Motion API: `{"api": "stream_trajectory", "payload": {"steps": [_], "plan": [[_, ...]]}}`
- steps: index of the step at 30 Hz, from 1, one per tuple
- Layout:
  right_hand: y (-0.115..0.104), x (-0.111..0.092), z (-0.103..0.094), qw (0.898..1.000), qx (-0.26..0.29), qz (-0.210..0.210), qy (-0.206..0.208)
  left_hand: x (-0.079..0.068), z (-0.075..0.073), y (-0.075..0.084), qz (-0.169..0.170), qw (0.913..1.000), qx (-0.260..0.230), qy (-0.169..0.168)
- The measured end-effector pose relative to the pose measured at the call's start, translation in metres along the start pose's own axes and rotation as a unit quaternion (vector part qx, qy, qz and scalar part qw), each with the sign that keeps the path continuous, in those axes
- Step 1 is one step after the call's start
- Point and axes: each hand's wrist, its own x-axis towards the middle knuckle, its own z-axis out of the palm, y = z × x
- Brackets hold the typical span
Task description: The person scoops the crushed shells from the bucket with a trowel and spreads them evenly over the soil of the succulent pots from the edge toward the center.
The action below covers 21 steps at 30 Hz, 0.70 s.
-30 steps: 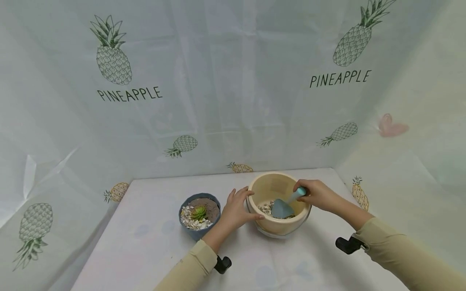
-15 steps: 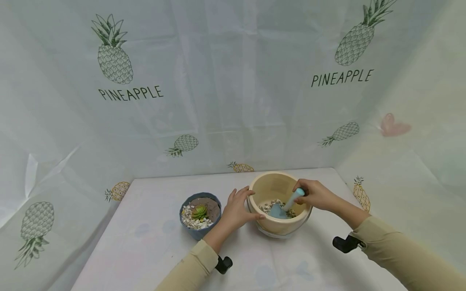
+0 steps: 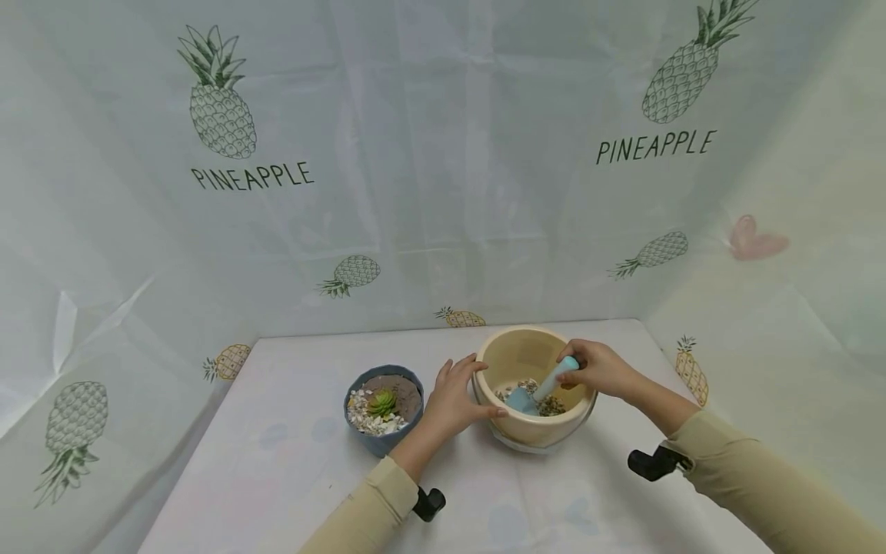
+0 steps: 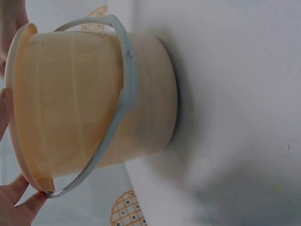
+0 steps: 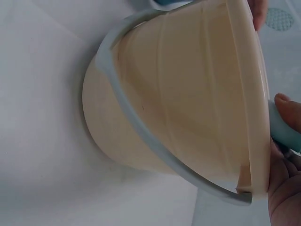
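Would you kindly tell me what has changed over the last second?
The blue trowel has swung left inside the cream bucket, baring more gravel on the right. Nothing was taken up or let go: the right hand still holds the trowel, the left hand the bucket's rim. The blue pot stayed put.

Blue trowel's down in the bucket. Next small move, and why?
I'd probably have the right hand slide the blue trowel under the pebbles: its blade sits low among them with none visibly loaded, and the left hand holds the cream bucket at its rim, which should steady it.
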Motion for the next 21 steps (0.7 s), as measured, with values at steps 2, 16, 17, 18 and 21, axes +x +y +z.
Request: {"api": "stream_trajectory", "payload": {"steps": [2, 16, 17, 18, 21], "plan": [[0.000, 0.000, 0.000, 1.000, 0.006, 0.012, 0.006, 0.000, 0.000, 0.000, 0.000, 1.0000, -0.002, 0.000], [0.000, -0.006, -0.002, 0.996, 0.064, 0.048, 0.049, -0.002, -0.001, 0.002, -0.002, 1.0000, -0.003, 0.001], [0.000, -0.006, -0.002, 0.995, 0.066, 0.049, 0.052, -0.002, -0.001, 0.002, -0.003, 1.0000, -0.004, 0.001], [0.000, -0.007, -0.002, 0.995, 0.071, 0.051, 0.056, -0.002, -0.001, 0.002, -0.003, 1.0000, -0.005, 0.001], [0.003, -0.009, -0.004, 0.993, 0.082, 0.053, 0.065, -0.003, 0.000, 0.001, -0.004, 0.9999, -0.011, 0.000]]}}
